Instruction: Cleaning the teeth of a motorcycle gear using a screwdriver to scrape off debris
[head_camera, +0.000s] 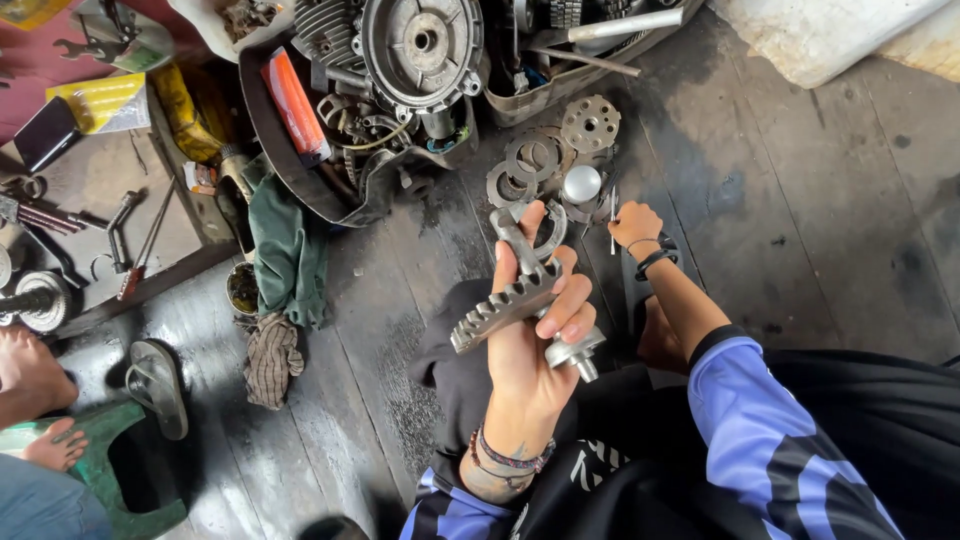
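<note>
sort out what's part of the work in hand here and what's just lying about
In hand:
- left hand holds the gear shaft
- right hand at the thin tool, beside the round plates

Lying about:
- green cloth
- sandal
- wrenches
- orange handle

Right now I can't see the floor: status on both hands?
Left hand gripping toothed gear shaft, raised. Right hand down at thin metal pin beside clutch plates. Nothing between them.

Dark oily plank floor (800, 220) carries clutch plates (535, 160), green cloth (287, 250), striped rag (272, 358), sandal (158, 385), parts tray (300, 190).
</note>
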